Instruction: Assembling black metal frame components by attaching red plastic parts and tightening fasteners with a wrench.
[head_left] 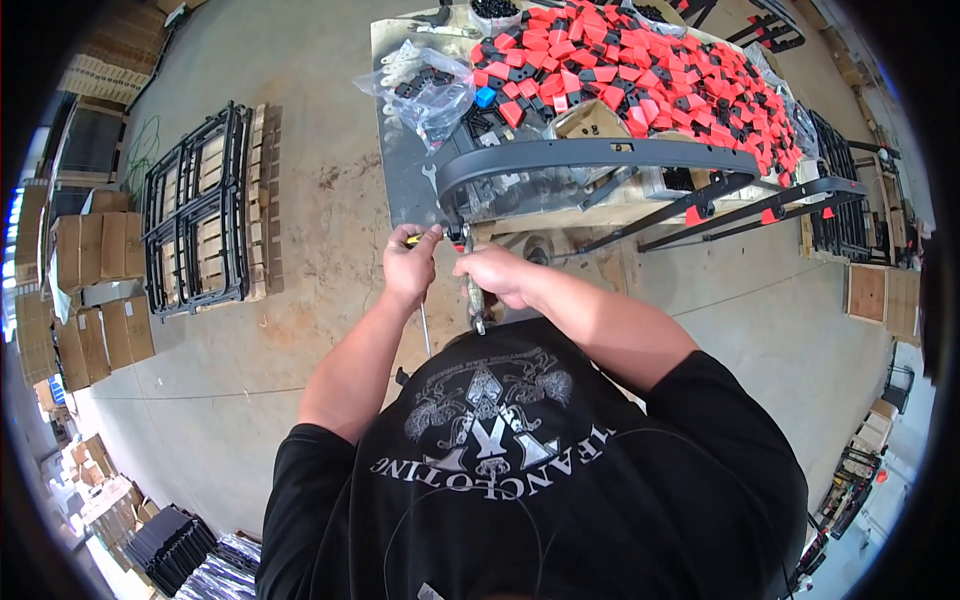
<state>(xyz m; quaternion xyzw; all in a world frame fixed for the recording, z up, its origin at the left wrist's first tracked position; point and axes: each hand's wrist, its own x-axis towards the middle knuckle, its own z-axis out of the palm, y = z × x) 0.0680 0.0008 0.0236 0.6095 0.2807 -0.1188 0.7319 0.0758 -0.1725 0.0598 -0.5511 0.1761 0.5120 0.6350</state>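
My left hand [410, 268] is closed around a screwdriver with a yellow and black handle [413, 240]; its thin shaft [426, 328] points back toward my body. My right hand [497, 275] is closed on a worn, light metal hand tool [475, 300], whose exact kind I cannot make out. Both hands are close together at the near end of a black curved metal frame [600, 153]. A small black and red part [457, 238] sits at that end, between my hands. My fingers partly hide the contact there.
The worktable [405, 190] bears a large heap of red and black plastic parts [640, 75], a clear plastic bag [425, 95], an open-end wrench [430, 177] and a cardboard box [588, 122]. Black frames lie on a pallet [262, 200] at left; cardboard boxes [95, 245] stand beyond.
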